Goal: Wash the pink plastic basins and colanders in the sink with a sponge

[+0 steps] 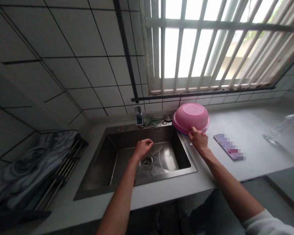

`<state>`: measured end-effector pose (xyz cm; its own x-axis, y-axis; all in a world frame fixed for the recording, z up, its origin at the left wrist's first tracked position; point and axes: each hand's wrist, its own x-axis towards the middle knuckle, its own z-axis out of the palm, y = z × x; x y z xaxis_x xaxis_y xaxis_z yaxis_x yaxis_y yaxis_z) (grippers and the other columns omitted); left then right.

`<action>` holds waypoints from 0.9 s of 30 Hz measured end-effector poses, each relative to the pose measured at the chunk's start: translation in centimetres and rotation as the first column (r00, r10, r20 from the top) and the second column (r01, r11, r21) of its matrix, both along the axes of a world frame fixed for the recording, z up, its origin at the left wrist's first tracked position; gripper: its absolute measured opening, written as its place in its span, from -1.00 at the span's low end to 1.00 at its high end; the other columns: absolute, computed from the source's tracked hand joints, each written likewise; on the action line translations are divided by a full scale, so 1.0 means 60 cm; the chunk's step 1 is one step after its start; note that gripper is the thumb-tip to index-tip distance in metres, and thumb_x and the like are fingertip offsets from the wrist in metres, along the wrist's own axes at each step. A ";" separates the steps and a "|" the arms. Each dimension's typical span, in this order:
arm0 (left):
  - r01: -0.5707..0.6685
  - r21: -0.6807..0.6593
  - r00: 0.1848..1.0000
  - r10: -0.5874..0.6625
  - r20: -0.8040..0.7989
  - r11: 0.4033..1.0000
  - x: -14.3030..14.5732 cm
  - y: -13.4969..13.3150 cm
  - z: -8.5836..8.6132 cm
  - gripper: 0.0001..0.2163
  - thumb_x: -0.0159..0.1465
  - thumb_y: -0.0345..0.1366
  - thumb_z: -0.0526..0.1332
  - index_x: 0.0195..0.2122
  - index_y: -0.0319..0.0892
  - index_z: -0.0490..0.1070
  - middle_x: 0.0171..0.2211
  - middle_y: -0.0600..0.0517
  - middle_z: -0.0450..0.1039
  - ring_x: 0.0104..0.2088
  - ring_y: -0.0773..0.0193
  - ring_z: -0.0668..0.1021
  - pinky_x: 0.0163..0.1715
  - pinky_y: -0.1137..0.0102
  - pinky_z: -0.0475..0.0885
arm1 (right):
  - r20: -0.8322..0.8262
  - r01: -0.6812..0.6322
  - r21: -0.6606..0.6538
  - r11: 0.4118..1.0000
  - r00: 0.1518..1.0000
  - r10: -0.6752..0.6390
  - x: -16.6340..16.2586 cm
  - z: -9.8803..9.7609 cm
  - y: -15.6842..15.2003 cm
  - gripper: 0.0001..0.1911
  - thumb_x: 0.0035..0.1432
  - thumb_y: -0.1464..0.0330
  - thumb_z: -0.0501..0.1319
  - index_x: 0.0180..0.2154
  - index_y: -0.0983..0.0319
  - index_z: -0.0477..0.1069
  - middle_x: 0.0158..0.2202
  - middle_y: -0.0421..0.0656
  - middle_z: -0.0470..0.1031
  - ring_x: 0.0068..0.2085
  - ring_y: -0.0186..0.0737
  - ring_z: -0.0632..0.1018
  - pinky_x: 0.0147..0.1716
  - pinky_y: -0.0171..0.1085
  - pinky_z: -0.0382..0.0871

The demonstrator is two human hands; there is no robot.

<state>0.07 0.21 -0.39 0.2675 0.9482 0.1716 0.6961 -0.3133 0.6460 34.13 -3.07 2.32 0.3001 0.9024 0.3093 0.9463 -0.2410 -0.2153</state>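
Observation:
My right hand (199, 138) is at the near rim of a pink basin (191, 119), its fingers closed on the edge. The basin lies upside down on the counter at the sink's back right corner. A thin blue edge shows under its rim; what it belongs to is hidden. Over the stainless steel sink (107, 188) hangs my left hand (143, 148), fingers curled together with nothing visible in them. Below it are the round drain (146, 162) and a wet sink floor.
Behind the sink stand a faucet (138, 116) and a green cloth (154, 121). A phone-like flat object (226, 147), partly blurred out, and a clear plastic bottle (280, 127) lie on the counter (254, 117) to the right. Striped cloth (36, 156) covers a rack (61, 176) at left.

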 end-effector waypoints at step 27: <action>-0.109 0.006 0.994 0.109 0.030 0.994 -0.009 -0.007 0.003 -0.80 0.26 -0.21 0.20 -0.31 -0.15 0.60 -0.57 0.11 0.42 -0.51 0.33 0.44 -0.45 0.45 0.19 | -0.403 0.249 0.852 0.459 0.873 0.273 0.078 0.176 0.066 -0.75 0.21 0.25 0.24 -0.12 0.21 0.35 -0.34 -0.13 0.54 -0.33 -0.16 0.62 -0.36 -0.24 0.49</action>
<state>-0.49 -0.21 -0.18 0.1573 0.9700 0.1852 0.7067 -0.2415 0.6650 38.83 0.86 12.90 0.6166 0.2352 0.7513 0.6765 0.3300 -0.6584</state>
